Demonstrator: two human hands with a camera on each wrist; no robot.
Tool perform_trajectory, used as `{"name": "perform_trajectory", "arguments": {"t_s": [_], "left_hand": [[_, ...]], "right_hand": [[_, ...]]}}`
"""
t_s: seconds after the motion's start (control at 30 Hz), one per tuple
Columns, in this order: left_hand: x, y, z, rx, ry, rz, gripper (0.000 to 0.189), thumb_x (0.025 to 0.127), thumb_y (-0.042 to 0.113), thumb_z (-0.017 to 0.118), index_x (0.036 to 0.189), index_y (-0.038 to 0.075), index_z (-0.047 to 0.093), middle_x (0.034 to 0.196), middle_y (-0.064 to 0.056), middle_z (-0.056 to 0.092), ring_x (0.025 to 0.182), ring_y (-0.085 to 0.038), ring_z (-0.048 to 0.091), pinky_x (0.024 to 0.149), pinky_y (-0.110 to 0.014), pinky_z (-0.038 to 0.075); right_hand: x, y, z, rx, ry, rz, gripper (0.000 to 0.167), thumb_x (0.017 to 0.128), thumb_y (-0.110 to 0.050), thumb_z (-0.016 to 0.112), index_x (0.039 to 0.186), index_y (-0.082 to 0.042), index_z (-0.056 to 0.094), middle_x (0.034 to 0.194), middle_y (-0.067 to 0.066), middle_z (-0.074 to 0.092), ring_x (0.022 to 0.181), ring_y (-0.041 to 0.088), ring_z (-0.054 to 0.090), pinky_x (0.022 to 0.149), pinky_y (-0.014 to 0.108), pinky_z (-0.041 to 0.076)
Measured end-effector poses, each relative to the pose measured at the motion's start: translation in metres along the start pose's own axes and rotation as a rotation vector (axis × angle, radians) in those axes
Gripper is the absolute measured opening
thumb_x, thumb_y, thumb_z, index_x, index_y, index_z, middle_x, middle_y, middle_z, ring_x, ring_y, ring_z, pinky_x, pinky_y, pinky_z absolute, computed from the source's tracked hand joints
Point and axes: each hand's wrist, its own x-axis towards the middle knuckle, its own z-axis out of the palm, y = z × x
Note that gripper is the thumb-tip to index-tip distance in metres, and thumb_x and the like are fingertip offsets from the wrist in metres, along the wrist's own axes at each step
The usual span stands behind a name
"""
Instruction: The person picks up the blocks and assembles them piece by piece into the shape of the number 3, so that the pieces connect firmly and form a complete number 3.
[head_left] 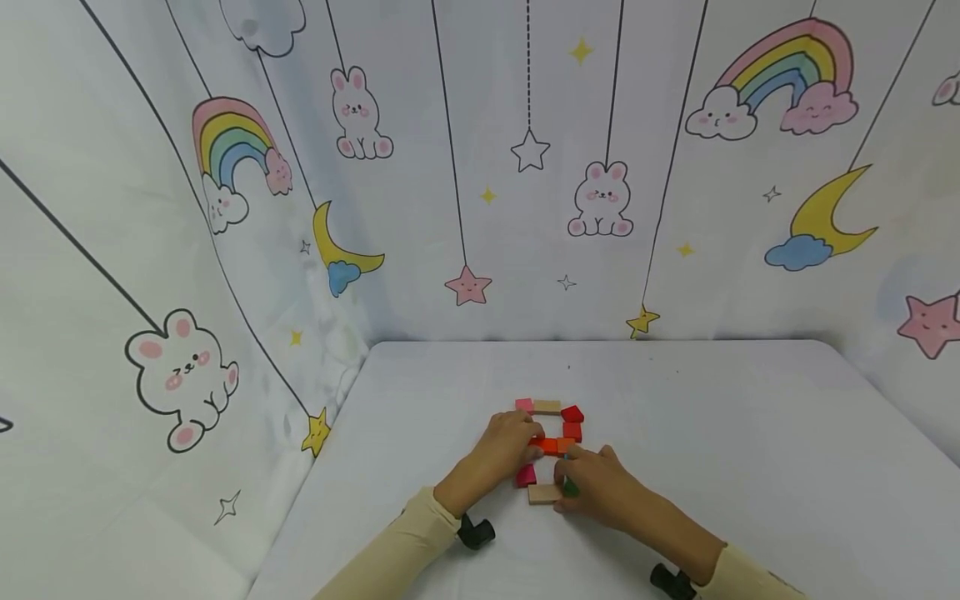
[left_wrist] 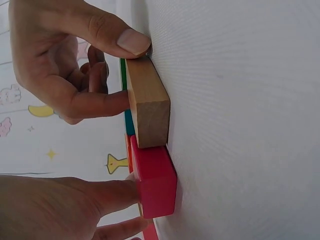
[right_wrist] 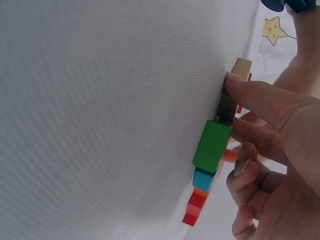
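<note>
Small coloured blocks lie on the white table, laid out in a figure with two loops. My left hand (head_left: 504,446) has its fingertips on either side of a red-orange block (head_left: 550,447) in the middle bar, which it seems to pinch. Just nearer is a crimson block (left_wrist: 156,182), beside that hand. With thumb and a finger, my right hand (head_left: 603,487) pinches a plain wooden block (left_wrist: 150,102) in the bottom row. A green block (right_wrist: 212,146) stands at this block's end, and a teal block (right_wrist: 202,179) follows it, mostly hidden by my right hand in the head view.
Farther back sit a pink block (head_left: 523,405), another wooden block (head_left: 547,407), a red angled block (head_left: 573,413) and a red block (head_left: 572,432). The white table (head_left: 750,467) meets a printed cloth backdrop (head_left: 420,208). Black wrist devices (head_left: 476,532) hang under both forearms.
</note>
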Motion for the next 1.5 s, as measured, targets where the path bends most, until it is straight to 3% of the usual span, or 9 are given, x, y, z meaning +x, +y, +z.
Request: {"name": "perform_trajectory", "arguments": {"t_s": [0.53, 0.77, 0.97, 1.2, 1.5], "left_hand": [[0.001, -0.001, 0.002, -0.011, 0.000, -0.008, 0.023, 0.095, 0.031, 0.080, 0.115, 0.019, 0.079, 0.120, 0.000, 0.072, 0.122, -0.016, 0.062, 0.108, -0.040, 0.048], [0.001, -0.001, 0.001, -0.007, 0.009, -0.001, 0.023, 0.094, 0.031, 0.081, 0.115, 0.019, 0.080, 0.118, 0.001, 0.074, 0.121, -0.016, 0.063, 0.106, -0.040, 0.049], [0.001, -0.002, 0.000, -0.006, 0.005, 0.006, 0.023, 0.096, 0.030, 0.080, 0.116, 0.019, 0.080, 0.117, 0.002, 0.074, 0.119, -0.016, 0.063, 0.106, -0.040, 0.050], [0.003, -0.004, -0.001, -0.017, -0.003, 0.011, 0.019, 0.095, 0.029, 0.081, 0.112, 0.020, 0.080, 0.113, 0.002, 0.074, 0.117, -0.016, 0.063, 0.105, -0.040, 0.050], [0.010, -0.004, -0.009, 0.041, -0.055, 0.021, 0.012, 0.094, 0.026, 0.082, 0.106, 0.024, 0.081, 0.117, 0.004, 0.074, 0.117, -0.014, 0.063, 0.105, -0.037, 0.049]], "right_hand": [[-0.002, 0.003, -0.001, -0.001, -0.013, 0.048, 0.032, 0.075, -0.038, 0.096, 0.093, -0.026, 0.073, 0.090, -0.010, 0.057, 0.090, 0.011, 0.058, 0.079, 0.042, 0.042], [-0.004, 0.002, -0.002, -0.008, 0.012, 0.007, 0.032, 0.076, -0.039, 0.095, 0.095, -0.024, 0.073, 0.091, -0.009, 0.059, 0.087, 0.010, 0.057, 0.076, 0.041, 0.039], [-0.003, -0.006, -0.003, -0.002, 0.092, -0.038, 0.037, 0.077, -0.042, 0.094, 0.100, -0.020, 0.074, 0.097, -0.007, 0.067, 0.094, 0.014, 0.058, 0.075, 0.041, 0.040], [0.006, -0.023, 0.006, -0.026, 0.143, -0.057, 0.044, 0.080, -0.042, 0.092, 0.110, -0.014, 0.077, 0.100, -0.003, 0.071, 0.099, 0.015, 0.064, 0.085, 0.056, 0.052], [0.014, -0.035, 0.016, -0.057, 0.177, -0.019, 0.049, 0.083, -0.038, 0.090, 0.121, -0.013, 0.073, 0.104, 0.001, 0.073, 0.105, 0.021, 0.069, 0.099, 0.066, 0.049]]}}
